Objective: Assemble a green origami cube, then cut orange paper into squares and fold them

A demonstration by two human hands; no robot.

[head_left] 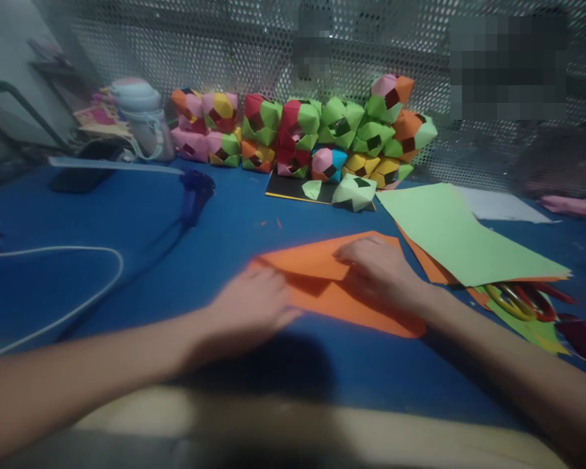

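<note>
A sheet of orange paper [346,305] lies on the blue tabletop before me, its far part lifted and bent over toward me. At its left end, my left hand [256,299] has its fingers curled closed on the paper's edge, slightly blurred. My right hand [378,267] grips the bent-over part from the right, fingers curled in and the tips partly hidden. Between the two hands a shadowed gap shows under the raised layer.
Paper balls [342,120] in several colours are stacked along the perforated metal screen [254,58]. Green sheets [469,234] lie right, beside scissors [510,303]. On the left are a blue glue gun [196,192] holding a long stick, a white cable [88,247] and a bottle [144,117].
</note>
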